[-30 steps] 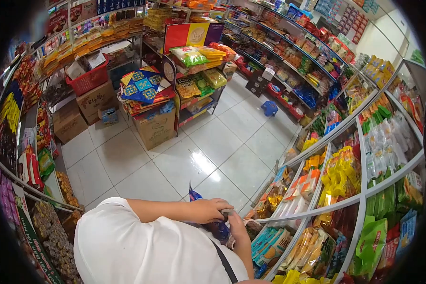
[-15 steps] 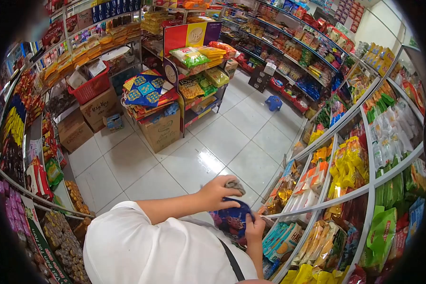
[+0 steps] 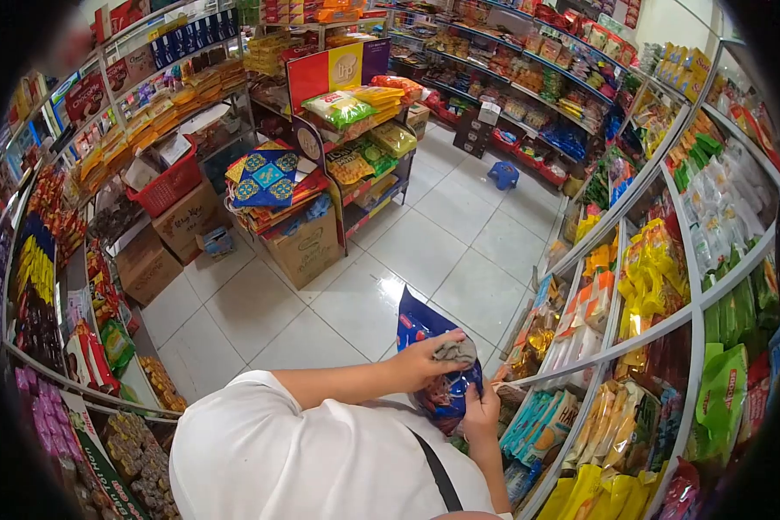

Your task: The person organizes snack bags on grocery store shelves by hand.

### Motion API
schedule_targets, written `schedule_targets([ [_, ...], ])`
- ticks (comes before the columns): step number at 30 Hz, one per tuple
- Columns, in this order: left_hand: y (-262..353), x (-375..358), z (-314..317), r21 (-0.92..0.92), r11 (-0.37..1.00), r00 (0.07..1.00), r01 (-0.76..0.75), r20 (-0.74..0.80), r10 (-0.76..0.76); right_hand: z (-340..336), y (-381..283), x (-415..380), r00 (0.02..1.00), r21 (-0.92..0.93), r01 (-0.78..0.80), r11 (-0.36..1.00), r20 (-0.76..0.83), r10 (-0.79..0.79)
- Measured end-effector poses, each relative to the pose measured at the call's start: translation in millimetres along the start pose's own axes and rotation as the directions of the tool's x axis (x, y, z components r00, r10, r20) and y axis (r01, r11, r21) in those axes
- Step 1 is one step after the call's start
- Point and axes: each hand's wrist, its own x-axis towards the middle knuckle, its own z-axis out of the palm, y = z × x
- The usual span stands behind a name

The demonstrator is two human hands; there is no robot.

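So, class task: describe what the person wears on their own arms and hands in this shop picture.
Both arms are bare below short white sleeves. A dark strap crosses the white shirt. The left hand and right hand are bare: no gloves, and no rings or watch that can be made out.

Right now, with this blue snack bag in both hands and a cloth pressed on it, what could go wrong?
The left hand pins a grey cloth against the blue snack bag while the right hand grips its lower edge; the glossy bag could slip to the tiled floor. Hard wiping might crush its contents. An elbow could knock packets off the crowded shelf alongside.
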Motion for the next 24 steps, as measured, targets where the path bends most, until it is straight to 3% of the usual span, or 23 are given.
schedule_targets([
  [1,-14,-2,4,-0.287,0.943,0.982,0.169,-0.032,-0.186,0,-4,-1,1.0,-0.044,0.017,0.999,0.02,-0.016],
  [2,-16,0,-5,0.038,0.999,0.999,-0.027,-0.024,0.028,-1,-12,-4,0.999,-0.087,0.036,0.996,0.043,-0.033],
  [3,-17,2,-14,0.358,0.907,0.97,-0.22,-0.015,0.242,0,-16,-5,0.997,-0.129,0.056,0.99,0.065,-0.048],
  [6,-24,5,-25,0.023,0.988,0.973,0.156,-0.177,-0.149,-7,-8,-8,0.986,-0.249,0.15,0.957,0.11,-0.126],
  [7,-31,9,-24,-0.457,0.84,0.871,0.293,-0.235,-0.432,-9,-9,-8,0.988,-0.231,0.136,0.963,0.106,-0.113],
  [9,-47,5,-43,-0.12,0.952,0.925,0.281,-0.233,-0.302,-14,-16,-11,0.992,-0.194,0.102,0.976,0.096,-0.085],
  [11,-48,-4,-57,0.249,0.945,0.959,0.213,-0.236,-0.154,-23,-15,-10,0.994,-0.147,0.11,0.983,0.023,-0.108],
  [14,-80,-32,-58,0.423,0.796,0.884,0.434,-0.373,-0.283,-34,-11,-12,0.982,-0.043,0.176,0.983,-0.063,-0.179],
  [16,-101,-47,-57,0.252,0.814,0.821,0.524,-0.404,-0.404,-42,4,-14,0.974,0.071,0.2,0.977,-0.118,-0.191],
  [18,-115,-55,-55,0.057,0.811,0.755,0.582,-0.41,-0.512,-48,-5,-14,0.975,-0.051,0.198,0.979,-0.096,-0.202],
  [21,-118,-57,-51,0.061,0.795,0.744,0.603,-0.404,-0.533,-57,3,-15,0.968,-0.112,0.149,0.983,-0.187,-0.168],
  [23,-90,-43,-54,0.199,0.853,0.83,0.483,-0.416,-0.373,-62,4,-15,0.949,-0.106,0.178,0.978,-0.242,-0.199],
  [24,-91,-43,-53,0.122,0.847,0.805,0.517,-0.404,-0.433,-66,1,-15,0.932,-0.153,0.214,0.965,-0.263,-0.248],
])
